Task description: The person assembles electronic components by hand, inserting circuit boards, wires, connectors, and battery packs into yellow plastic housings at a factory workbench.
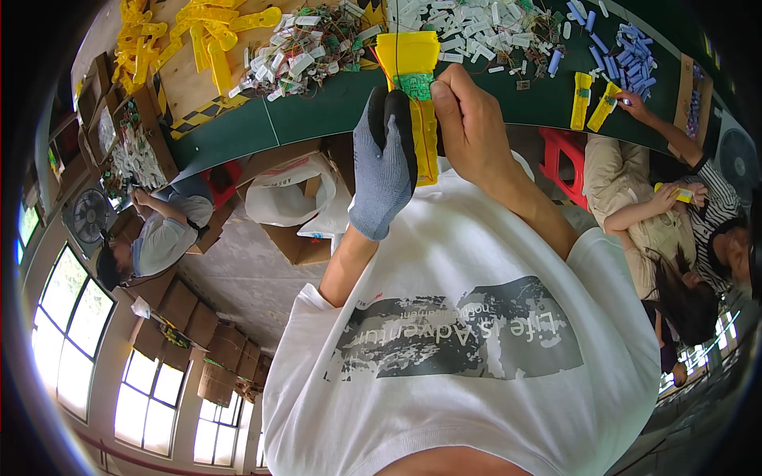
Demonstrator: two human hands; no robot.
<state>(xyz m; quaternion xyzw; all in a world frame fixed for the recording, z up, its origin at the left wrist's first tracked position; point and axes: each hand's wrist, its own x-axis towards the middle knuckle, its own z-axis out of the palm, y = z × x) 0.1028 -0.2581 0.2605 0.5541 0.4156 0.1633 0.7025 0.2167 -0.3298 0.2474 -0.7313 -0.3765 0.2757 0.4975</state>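
My left hand [381, 163], in a grey glove with black fingers, is closed around a long yellow plastic housing [408, 51] held upright over the table's near edge. A green circuit board [414, 86] sits across the inside of the housing, and thin red and dark wires run along it. My bare right hand [475, 127] has its fingers curled, with thumb and forefinger pinched at the board's right edge. What lies between those fingertips is hidden.
Beyond my hands, the green table [317, 103] bears wired circuit boards [305, 51], white plastic pieces [476, 32], blue cylindrical cells [631, 59] and yellow housings [210, 40]. A co-worker's hand [631, 103] touches a yellow housing at right. An open carton [298, 238] stands below left, near a red stool [563, 163].
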